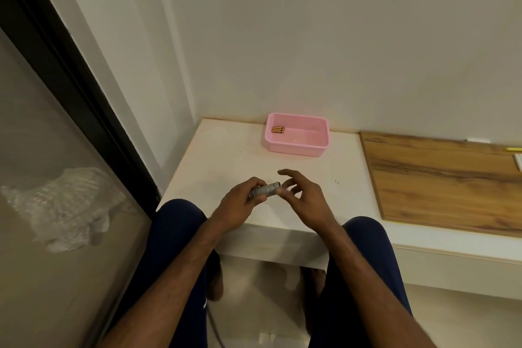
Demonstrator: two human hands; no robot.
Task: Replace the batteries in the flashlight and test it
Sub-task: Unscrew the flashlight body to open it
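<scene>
My left hand [240, 203] is curled tight round the barrel of the flashlight [264, 191], which lies level above the near part of the table [220, 155], its free end towards 3 o'clock. My right hand [305, 198] is loose and spread, with its fingertips just meeting that end and nothing in it that I can make out. I cannot tell whether the end cap is on or off.

The biggest risk, I think, is the flashlight itself slipping, since only one hand really has it. The table's edge sits at 6 o'clock, just under my wrists, with bare floor between my knees. A cap or spring working free is the next worry, because small round parts would roll off that same edge. The smallest slip would be seating the batteries [278, 130] the wrong way round (then the test shows nothing).

A plain pale wall [310, 37] fills 12 o'clock. A glass door [42, 150] in a black frame runs down the 9 o'clock side, with bubble wrap [62, 203] on the floor behind it. The table is white and smooth. A wooden board [440, 183] lies on it at 3 o'clock. At 12 o'clock, well apart from my hands, a pink basket [296, 150] holds the batteries in its left corner.
</scene>
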